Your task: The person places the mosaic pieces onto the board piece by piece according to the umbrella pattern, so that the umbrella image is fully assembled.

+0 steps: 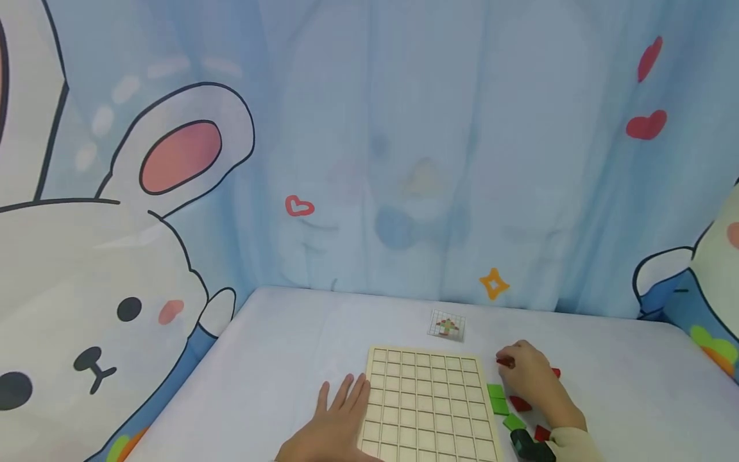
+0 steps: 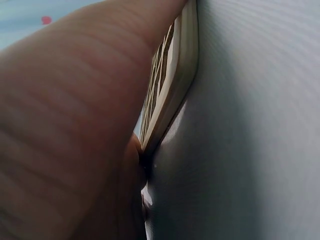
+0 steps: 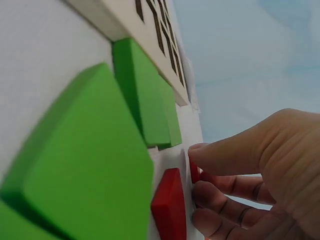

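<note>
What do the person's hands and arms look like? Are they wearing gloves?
No gloves! The left hand and right hand are bare, with no rings that I can see. Past the right wrist there's a plain, pale cream sleeve, with a dark gadget beside it.

A curtained-off tabletop corner of a child's-room sort is seen; whether it is set in a home or a classroom cannot be told. The white counter (image 1: 635, 378) is bounded on its far side by pale blue curtains (image 1: 427, 96), printed with a cartoon rabbit (image 1: 63, 282) at left and red hearts (image 1: 646, 126) at right. Toy-like pieces are laid out: a gridded wooden board (image 1: 424, 403) and green blocks (image 1: 498, 406).
</note>
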Tool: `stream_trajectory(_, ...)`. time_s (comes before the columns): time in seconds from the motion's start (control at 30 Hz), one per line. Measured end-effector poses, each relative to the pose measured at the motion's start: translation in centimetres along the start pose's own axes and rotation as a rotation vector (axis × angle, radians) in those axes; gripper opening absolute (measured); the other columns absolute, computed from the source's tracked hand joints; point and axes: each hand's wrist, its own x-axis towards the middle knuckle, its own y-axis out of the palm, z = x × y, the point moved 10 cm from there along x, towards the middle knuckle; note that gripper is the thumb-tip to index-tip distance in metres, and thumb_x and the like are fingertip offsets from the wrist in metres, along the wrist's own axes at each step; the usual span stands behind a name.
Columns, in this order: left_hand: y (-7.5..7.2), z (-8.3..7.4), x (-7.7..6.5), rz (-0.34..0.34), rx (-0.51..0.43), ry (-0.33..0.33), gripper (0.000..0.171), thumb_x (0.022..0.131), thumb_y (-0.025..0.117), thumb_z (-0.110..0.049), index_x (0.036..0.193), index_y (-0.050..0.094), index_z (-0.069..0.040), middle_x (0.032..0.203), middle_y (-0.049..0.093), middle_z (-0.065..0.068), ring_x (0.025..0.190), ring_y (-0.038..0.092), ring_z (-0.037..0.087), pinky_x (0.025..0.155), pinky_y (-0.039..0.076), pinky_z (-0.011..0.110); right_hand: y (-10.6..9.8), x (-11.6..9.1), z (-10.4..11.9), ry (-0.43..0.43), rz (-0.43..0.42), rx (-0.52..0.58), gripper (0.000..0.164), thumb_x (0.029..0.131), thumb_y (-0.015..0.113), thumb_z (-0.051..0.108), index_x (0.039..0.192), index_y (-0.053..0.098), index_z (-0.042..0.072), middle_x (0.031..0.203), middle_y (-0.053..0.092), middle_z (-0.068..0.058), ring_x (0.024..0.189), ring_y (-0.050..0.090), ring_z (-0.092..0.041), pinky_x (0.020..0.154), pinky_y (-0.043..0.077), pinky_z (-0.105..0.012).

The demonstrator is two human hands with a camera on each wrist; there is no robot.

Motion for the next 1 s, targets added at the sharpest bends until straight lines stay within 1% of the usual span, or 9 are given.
stream_trajectory(0.13,-0.8,-0.4,0.2,-0.009,-0.049,0.019,0.131,0.085,0.072,-0.079,0.171,0.010,-0.001,0.179,0.001,0.015,0.164,-0.004,0.034,0.122,-0.001,0.072,-0.7,0.2,0.3,-0.028,-0.054,-0.005,0.013,0.089,0.077,-0.005,0.101,0.076,-0.010,0.100,0.065,-0.020,0.092,0.066,-0.038,0.085,0.054,-0.061)
stream_trajectory(0.27,-1.0,-0.3,0.3,-0.009,-0.059,0.015,0.134,0.083,0.073,-0.080,0.171,0.010,-0.001,0.179,0.003,0.015,0.164,-0.005,0.034,0.122,-0.003,0.072,-0.7,0.3,0.5,-0.049,-0.059,-0.008,0.011,0.089,0.076,-0.007,0.099,0.076,-0.007,0.104,0.068,-0.022,0.097,0.067,-0.042,0.088,0.053,-0.063)
stream_trajectory(0.43,-0.6,-0.3,0.1,0.006,-0.090,0.006,0.135,0.082,0.074,-0.079,0.171,0.010,-0.001,0.179,0.003,0.015,0.164,-0.005,0.034,0.122,-0.004,0.071,-0.3,0.0,0.3,-0.017,-0.028,-0.011,0.013,0.088,0.075,-0.009,0.101,0.077,-0.006,0.102,0.070,-0.018,0.096,0.067,-0.039,0.088,0.055,-0.062)
stream_trajectory(0.57,-0.4,-0.5,-0.3,0.017,-0.118,0.016,0.132,0.084,0.074,-0.076,0.171,0.010,0.000,0.179,0.002,0.016,0.164,-0.006,0.035,0.121,-0.005,0.072,0.2,-0.1,0.1,0.008,0.004,-0.021,0.015,0.088,0.075,-0.009,0.102,0.077,-0.005,0.097,0.068,-0.014,0.090,0.064,-0.032,0.086,0.055,-0.059)
stream_trajectory(0.63,-0.2,-0.4,-0.3,0.013,-0.131,0.028,0.132,0.085,0.072,-0.078,0.171,0.009,0.000,0.179,0.000,0.016,0.164,-0.007,0.035,0.120,-0.007,0.073,0.5,-0.1,-0.1,0.034,0.031,-0.017,0.016,0.089,0.075,-0.009,0.105,0.076,-0.006,0.096,0.065,-0.013,0.087,0.062,-0.030,0.085,0.056,-0.057)
stream_trajectory(0.77,-0.1,-0.5,-0.3,0.015,-0.145,0.029,0.133,0.084,0.073,-0.077,0.171,0.008,0.000,0.179,-0.002,0.015,0.164,-0.008,0.033,0.121,-0.007,0.072,0.6,-0.1,-0.2,0.076,0.054,-0.007,0.020,0.090,0.073,-0.010,0.110,0.072,-0.009,0.096,0.061,-0.015,0.085,0.060,-0.028,0.082,0.057,-0.054)
stream_trajectory(0.87,-0.2,-0.6,-0.3,0.027,-0.148,0.025,0.133,0.085,0.074,-0.076,0.171,0.007,0.000,0.179,-0.004,0.014,0.164,-0.009,0.033,0.121,-0.008,0.071,0.6,0.0,-0.1,0.083,0.053,-0.006,0.022,0.089,0.070,-0.012,0.111,0.070,-0.011,0.095,0.060,-0.016,0.083,0.058,-0.028,0.078,0.057,-0.052)
stream_trajectory(1.0,-0.3,-0.5,-0.3,0.033,-0.147,0.024,0.132,0.086,0.073,-0.076,0.171,0.006,-0.001,0.179,-0.005,0.014,0.163,-0.010,0.033,0.121,-0.009,0.071,0.5,0.1,-0.1,0.084,0.041,0.024,0.022,0.090,0.068,-0.012,0.112,0.069,-0.011,0.093,0.060,-0.015,0.084,0.058,-0.029,0.078,0.056,-0.052)
